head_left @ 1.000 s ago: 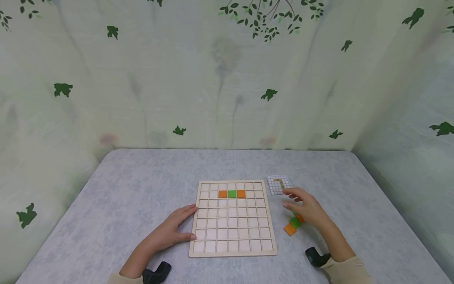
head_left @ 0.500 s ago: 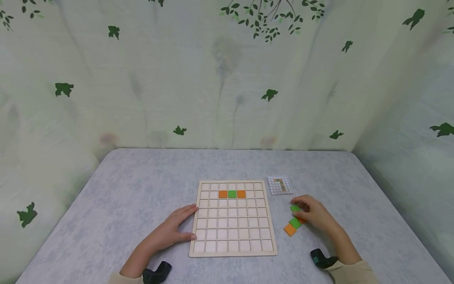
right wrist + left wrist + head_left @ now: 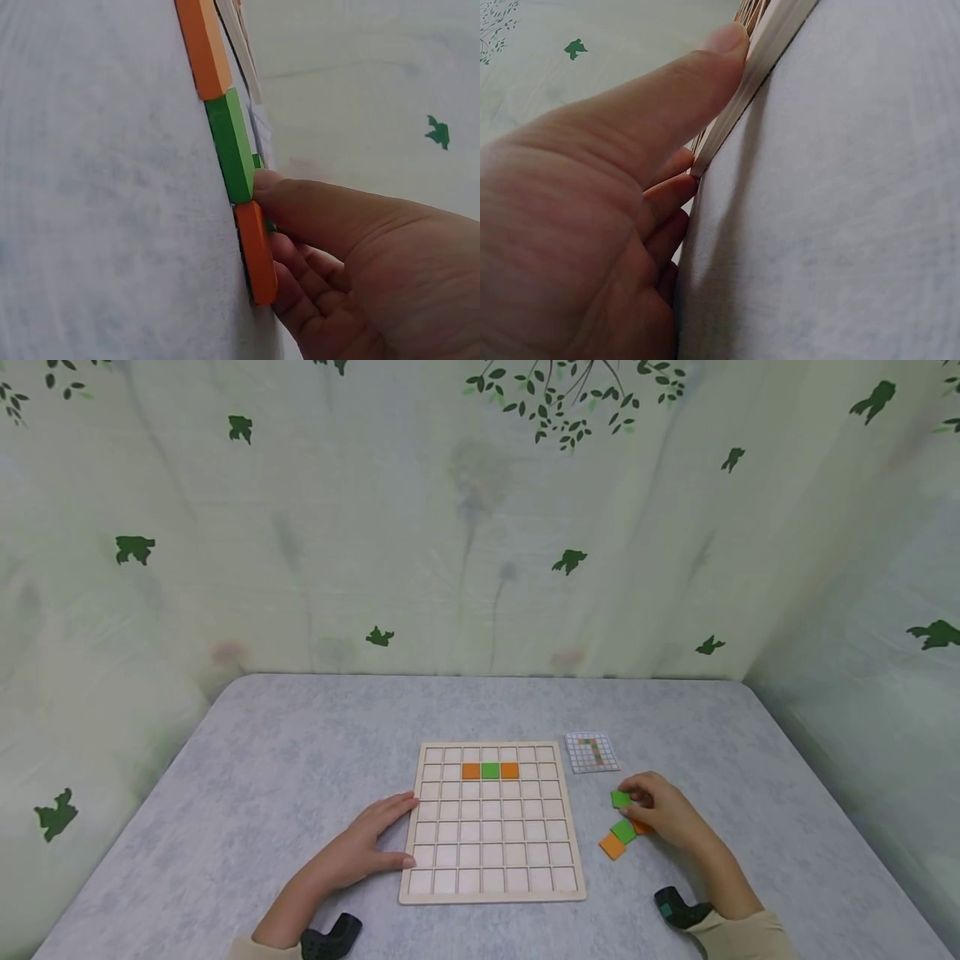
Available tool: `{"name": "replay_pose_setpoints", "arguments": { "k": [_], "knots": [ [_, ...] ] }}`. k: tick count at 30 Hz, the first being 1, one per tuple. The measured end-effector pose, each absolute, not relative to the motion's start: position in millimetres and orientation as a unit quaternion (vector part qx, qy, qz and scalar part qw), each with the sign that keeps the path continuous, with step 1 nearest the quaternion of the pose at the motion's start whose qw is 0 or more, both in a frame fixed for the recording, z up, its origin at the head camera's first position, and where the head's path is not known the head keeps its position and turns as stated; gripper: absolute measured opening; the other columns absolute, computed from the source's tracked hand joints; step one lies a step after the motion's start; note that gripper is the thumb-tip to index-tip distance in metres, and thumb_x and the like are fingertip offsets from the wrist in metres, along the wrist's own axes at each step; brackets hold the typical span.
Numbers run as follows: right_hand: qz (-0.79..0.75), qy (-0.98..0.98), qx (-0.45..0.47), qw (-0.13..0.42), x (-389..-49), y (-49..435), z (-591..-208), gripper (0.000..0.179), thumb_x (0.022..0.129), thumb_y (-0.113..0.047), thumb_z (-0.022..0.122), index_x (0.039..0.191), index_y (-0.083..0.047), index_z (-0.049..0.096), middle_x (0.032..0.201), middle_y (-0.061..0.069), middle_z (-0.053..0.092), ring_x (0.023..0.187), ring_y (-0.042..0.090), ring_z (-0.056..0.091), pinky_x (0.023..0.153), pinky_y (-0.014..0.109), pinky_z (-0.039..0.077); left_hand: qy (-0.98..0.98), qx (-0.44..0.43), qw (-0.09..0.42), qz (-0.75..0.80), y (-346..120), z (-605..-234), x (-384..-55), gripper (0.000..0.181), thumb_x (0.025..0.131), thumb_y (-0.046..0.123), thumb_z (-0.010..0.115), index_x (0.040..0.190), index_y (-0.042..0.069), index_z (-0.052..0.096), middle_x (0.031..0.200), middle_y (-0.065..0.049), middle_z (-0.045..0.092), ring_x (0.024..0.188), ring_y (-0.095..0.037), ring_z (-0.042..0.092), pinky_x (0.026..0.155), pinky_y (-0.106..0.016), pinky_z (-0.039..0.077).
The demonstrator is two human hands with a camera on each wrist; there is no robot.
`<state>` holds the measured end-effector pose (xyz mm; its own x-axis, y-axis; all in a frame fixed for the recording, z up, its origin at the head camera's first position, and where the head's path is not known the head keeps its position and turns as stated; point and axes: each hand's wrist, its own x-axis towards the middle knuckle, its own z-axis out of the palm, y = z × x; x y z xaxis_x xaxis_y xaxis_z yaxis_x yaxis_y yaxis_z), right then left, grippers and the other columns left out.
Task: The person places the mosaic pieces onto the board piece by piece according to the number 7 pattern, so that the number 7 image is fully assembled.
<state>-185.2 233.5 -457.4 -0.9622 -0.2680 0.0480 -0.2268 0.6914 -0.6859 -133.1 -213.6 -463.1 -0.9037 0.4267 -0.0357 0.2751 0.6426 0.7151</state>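
Observation:
A wooden grid board [image 3: 450, 832] lies flat on the table, with two orange tiles and one green tile [image 3: 491, 771] in its second row from the back. My left hand [image 3: 360, 843] rests at the board's left edge; thumb and fingertips touch the frame, also seen in the left wrist view. Right of the board, my right hand [image 3: 663, 810] pinches a green tile [image 3: 620, 798] between thumb and fingers; in the right wrist view the thumb mostly hides it. Just below that hand lie another green tile [image 3: 230, 146], an orange tile [image 3: 256, 253] and a second orange tile [image 3: 612, 846].
A small pattern card [image 3: 592, 752] with a printed grid lies beyond the right hand, off the board's far right corner. Black wrist devices [image 3: 331, 937] sit at both wrists. The grey table [image 3: 315, 727] ends against a leaf-printed curtain [image 3: 420, 527].
My right hand has drawn back from beside the card to the loose tiles and taken hold of a green one, which has shifted slightly left and away. The left hand stays put.

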Motion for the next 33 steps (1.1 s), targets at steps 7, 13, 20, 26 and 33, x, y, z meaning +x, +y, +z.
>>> {"name": "replay_pose_setpoints", "arguments": {
  "k": [7,13,20,26,33],
  "knots": [
    [-0.379,0.919,-0.104,0.037,-182,222,-448,0.028,0.081,-0.019,0.068,0.103,-0.003,0.06,0.093,0.004,0.057,0.082,0.018,0.053,0.072,0.034,0.046,0.901,0.199,0.098,0.373,-215,-464,-133,0.085,0.072,0.05,0.068,0.139,0.008,0.035,0.143,-0.012,0.028,0.13,-0.036,0.019,0.099,-0.057,0.019],
    [-0.41,0.899,-0.153,0.032,-176,190,-430,0.027,0.081,-0.015,0.067,0.104,-0.003,0.06,0.092,0.001,0.06,0.082,0.015,0.055,0.073,0.03,0.048,0.9,0.199,0.097,0.376,-215,-464,-133,0.085,0.072,0.049,0.068,0.139,0.008,0.035,0.143,-0.012,0.028,0.13,-0.036,0.019,0.099,-0.057,0.019],
    [-0.424,0.874,-0.236,0.04,-176,146,-424,0.025,0.082,-0.012,0.067,0.104,-0.003,0.062,0.093,0.0,0.059,0.08,0.014,0.055,0.07,0.026,0.049,0.9,0.2,0.101,0.375,-215,-464,-133,0.085,0.072,0.05,0.068,0.139,0.009,0.035,0.143,-0.012,0.027,0.13,-0.036,0.019,0.099,-0.057,0.019],
    [-0.426,0.868,-0.253,0.041,-184,120,-438,0.026,0.081,-0.011,0.067,0.106,-0.005,0.063,0.097,0.0,0.059,0.079,0.011,0.055,0.07,0.025,0.048,0.899,0.202,0.101,0.376,-214,-464,-135,0.085,0.072,0.049,0.068,0.139,0.008,0.035,0.143,-0.012,0.027,0.13,-0.036,0.019,0.099,-0.057,0.019],
    [-0.431,0.872,-0.231,0.017,-193,106,-459,0.03,0.081,-0.016,0.069,0.108,-0.007,0.062,0.088,-0.005,0.056,0.076,0.01,0.052,0.066,0.025,0.047,0.899,0.192,0.11,0.379,-214,-464,-134,0.085,0.072,0.049,0.068,0.139,0.009,0.034,0.144,-0.011,0.027,0.13,-0.036,0.018,0.099,-0.057,0.018]
  ]
}}
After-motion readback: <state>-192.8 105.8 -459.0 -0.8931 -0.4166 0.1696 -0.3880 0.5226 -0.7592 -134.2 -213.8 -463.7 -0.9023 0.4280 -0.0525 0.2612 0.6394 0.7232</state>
